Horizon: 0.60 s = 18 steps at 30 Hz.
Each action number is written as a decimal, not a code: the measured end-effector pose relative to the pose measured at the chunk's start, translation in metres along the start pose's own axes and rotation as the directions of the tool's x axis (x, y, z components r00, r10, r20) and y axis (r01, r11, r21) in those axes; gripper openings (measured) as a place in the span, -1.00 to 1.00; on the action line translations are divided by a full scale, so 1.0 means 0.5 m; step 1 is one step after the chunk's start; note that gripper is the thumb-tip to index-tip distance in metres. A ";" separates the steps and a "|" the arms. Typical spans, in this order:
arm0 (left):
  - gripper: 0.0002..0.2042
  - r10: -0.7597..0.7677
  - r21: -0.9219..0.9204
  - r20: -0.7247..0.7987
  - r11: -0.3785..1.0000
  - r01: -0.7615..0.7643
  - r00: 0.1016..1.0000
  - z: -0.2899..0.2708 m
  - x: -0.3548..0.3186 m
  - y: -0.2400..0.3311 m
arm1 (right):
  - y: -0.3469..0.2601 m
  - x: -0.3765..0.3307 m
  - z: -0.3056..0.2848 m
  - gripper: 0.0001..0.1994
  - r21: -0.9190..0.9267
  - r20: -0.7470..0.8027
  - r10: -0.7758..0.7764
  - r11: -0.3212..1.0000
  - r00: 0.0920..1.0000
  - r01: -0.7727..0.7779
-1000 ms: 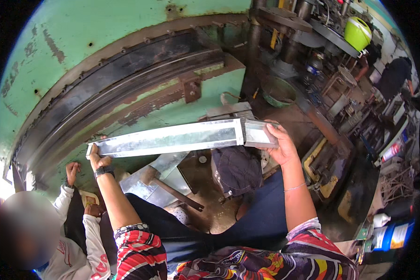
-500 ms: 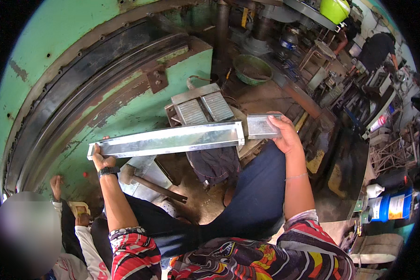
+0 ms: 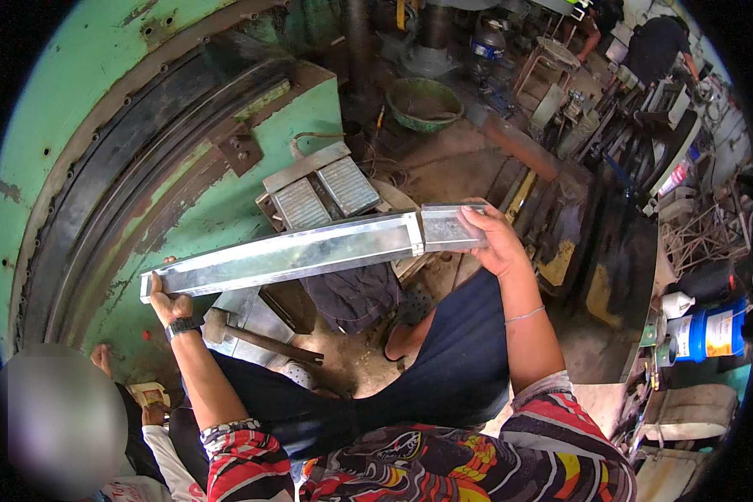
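A long, shallow sheet-metal channel [image 3: 293,255] slants across the middle, its right end slightly higher. My left hand [image 3: 171,303] grips its left end, the thumb on the near wall and fingertips showing over the far edge. In my right hand [image 3: 500,241] is a short sheet-metal channel piece [image 3: 448,227], pinched at its right end with the thumb on top. The short piece's left end meets the long channel's flanged right end; whether one sits inside the other I cannot tell.
A mallet [image 3: 259,336] lies by my left knee. Beyond the channel stand a ribbed metal block [image 3: 322,188] and a dark cloth [image 3: 351,297]. A green basin [image 3: 425,105] is farther back. At lower left another person's hand [image 3: 153,413] holds a small tray. A large green machine [image 3: 301,125] curves along the left.
The short piece, formerly a small gap away, now meets the long channel's right end. Both hands and both pieces sit slightly farther left in view, and the head view has shifted.
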<state>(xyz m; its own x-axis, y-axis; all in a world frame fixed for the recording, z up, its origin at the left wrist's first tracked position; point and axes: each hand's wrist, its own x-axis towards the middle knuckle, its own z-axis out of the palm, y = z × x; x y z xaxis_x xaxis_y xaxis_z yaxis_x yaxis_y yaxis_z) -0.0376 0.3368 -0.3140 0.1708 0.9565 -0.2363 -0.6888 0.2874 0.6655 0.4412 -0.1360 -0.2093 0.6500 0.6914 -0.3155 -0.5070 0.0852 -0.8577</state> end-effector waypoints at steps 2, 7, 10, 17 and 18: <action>-0.61 0.002 0.004 0.011 1.000 -0.003 1.000 0.004 0.002 0.003 | 0.000 0.002 0.004 -0.77 0.000 0.017 -0.015 1.000 1.000 0.015; -0.61 0.089 0.082 0.071 0.992 -0.095 0.993 -0.012 0.005 0.009 | 0.004 0.015 -0.002 -0.81 -0.057 0.061 -0.067 0.996 0.996 0.071; -0.62 0.048 -0.018 0.040 0.999 -0.048 0.998 0.008 -0.005 -0.001 | 0.007 0.016 -0.003 -0.82 -0.043 0.040 -0.086 0.995 0.995 0.088; -0.63 0.050 -0.023 0.045 0.999 -0.049 0.998 0.012 -0.008 0.008 | -0.003 0.000 0.014 -0.75 -0.074 0.009 -0.068 0.995 0.998 0.069; -0.63 0.039 -0.038 0.067 0.999 -0.036 0.997 0.009 -0.006 0.009 | -0.002 0.001 0.013 -0.75 -0.081 0.004 -0.073 0.994 0.997 0.073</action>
<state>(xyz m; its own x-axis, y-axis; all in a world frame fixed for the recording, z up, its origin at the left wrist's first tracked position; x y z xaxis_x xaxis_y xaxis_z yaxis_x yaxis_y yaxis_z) -0.0381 0.3355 -0.3073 0.1911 0.9681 -0.1621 -0.7208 0.2505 0.6463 0.4384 -0.1312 -0.2060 0.6828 0.6864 -0.2503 -0.4107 0.0772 -0.9085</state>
